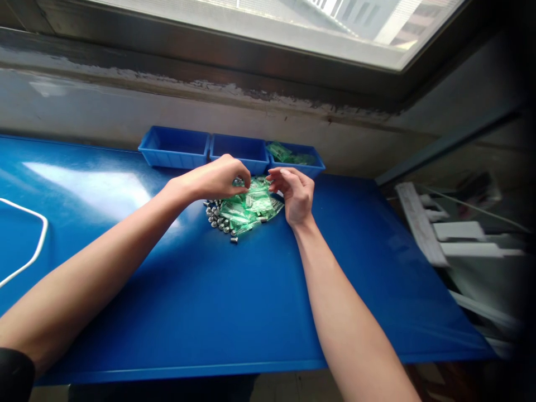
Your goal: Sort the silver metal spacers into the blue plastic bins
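Note:
A loose pile of small green plastic packets (251,204) lies on the blue table, with several short metal screw-like pieces (218,218) along its left side. One similar piece lies apart at the pile's front. Over the back left of the pile, my left hand (228,176) is bent down, thumb and fingertips drawn together; whatever they grip is too small to make out. My right hand (295,192) hovers at the right edge of the packets, fingers loosely curved and apart, palm facing left. No held object shows in it.
Three blue bins stand against the wall behind the pile: a left bin (173,159), a middle bin (251,166) and a right bin (320,166) containing green packets. A white bent rod (44,229) lies at the table's left. White parts (458,230) sit beyond the right edge.

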Demonstrator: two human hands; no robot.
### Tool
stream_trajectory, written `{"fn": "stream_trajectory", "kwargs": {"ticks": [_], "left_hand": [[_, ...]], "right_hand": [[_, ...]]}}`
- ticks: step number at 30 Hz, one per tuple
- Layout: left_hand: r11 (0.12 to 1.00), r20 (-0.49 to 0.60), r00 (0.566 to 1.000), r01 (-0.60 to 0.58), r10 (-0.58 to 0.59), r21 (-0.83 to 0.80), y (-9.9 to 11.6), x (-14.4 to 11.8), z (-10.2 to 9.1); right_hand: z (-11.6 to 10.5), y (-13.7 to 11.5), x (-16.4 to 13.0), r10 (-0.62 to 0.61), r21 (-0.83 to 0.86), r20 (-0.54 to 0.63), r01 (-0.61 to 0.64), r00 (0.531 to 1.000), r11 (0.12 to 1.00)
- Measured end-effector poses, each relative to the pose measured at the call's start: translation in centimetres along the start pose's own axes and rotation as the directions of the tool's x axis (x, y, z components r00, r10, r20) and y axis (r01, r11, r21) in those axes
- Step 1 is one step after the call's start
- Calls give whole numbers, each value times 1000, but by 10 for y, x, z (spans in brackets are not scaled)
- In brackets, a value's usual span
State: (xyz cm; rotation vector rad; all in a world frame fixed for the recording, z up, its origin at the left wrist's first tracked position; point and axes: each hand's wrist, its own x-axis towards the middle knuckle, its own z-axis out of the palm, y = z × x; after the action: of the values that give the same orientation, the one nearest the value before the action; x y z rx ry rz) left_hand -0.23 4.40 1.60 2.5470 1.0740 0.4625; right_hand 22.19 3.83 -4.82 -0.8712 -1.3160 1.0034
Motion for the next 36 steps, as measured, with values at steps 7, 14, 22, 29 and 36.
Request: {"fn": "stream_trajectory", "kwargs": {"ticks": [7,14,22,29,36], "left_hand": [[999,-44,998,-51,51,9,10,-1,4],[997,16,998,-58,58,-41,5,3,12],[999,-5,999,-33,34,29,10,0,15],[999,6,999,-33,33,23,10,4,17],[942,-101,988,79,-118,-325,13,4,3]], "right_hand": [[-1,0,1,11,-3,-12,-11,1000,1000],[-1,-1,3,54,13,-23,-54,998,998],[-3,-1,4,104,80,-22,-102,994,992],[-3,1,5,104,65,-29,-102,994,993],[-5,4,7,75,54,-4,-74,997,996]]}}
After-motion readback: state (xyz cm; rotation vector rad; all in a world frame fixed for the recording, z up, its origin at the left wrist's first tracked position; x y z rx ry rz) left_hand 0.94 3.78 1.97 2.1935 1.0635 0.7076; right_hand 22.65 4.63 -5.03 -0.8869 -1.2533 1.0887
